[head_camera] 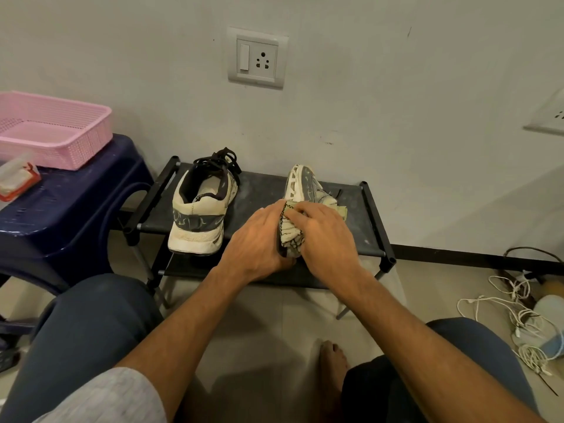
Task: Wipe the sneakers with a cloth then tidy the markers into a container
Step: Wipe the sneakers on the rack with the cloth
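Pink basket (65, 148) and a clear box (16, 178), contents blurred, top a blue stool (76, 206). Left hand (259, 242) seemingly grips the tipped sneaker (305, 184); right hand (323, 236), fingers curled, clamps a cloth (291, 236).

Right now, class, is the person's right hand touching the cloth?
Touching. The head view shows the right hand lying on the cloth, fingers curled over it, pressing it against the tilted sneaker.

Dim, warm indoor light from overhead, soft and even. Faint broad shadows on the floor (290, 315) below the arms; darker shade under the rack (262, 190) and the upright sneaker (198, 221). Wide-angle bending toward the edges, basket (76, 148) stretched at left. Fine detail slightly soft throughout.
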The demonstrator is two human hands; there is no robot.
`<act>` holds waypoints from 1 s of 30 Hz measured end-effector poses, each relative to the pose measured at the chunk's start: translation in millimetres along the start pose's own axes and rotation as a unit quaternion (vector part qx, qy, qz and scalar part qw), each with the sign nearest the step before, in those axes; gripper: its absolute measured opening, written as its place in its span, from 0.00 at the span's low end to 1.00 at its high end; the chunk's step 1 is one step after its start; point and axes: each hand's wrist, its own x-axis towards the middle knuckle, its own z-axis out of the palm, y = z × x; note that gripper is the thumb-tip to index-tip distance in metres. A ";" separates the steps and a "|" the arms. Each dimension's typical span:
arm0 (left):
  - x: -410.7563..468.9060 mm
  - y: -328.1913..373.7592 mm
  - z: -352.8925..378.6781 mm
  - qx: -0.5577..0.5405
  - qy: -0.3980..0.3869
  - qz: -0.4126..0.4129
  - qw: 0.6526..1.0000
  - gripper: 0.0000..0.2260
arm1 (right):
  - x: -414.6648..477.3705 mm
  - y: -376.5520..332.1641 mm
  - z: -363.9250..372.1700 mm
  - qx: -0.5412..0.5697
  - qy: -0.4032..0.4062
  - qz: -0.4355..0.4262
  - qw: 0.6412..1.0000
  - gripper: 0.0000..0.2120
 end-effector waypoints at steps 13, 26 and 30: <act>-1.6 4.2 -5.0 -0.017 -0.007 -0.028 0.999 0.42 | 31.3 0.3 -3.9 -0.054 -0.042 0.012 0.998 0.17; 1.7 -1.1 4.5 0.028 -0.010 -0.029 0.999 0.46 | 46.3 32.5 0.3 -0.018 -0.035 0.018 0.999 0.18; 2.9 -0.2 3.0 0.012 -0.016 -0.036 0.999 0.45 | 36.1 16.5 3.4 0.068 -0.017 0.072 0.995 0.18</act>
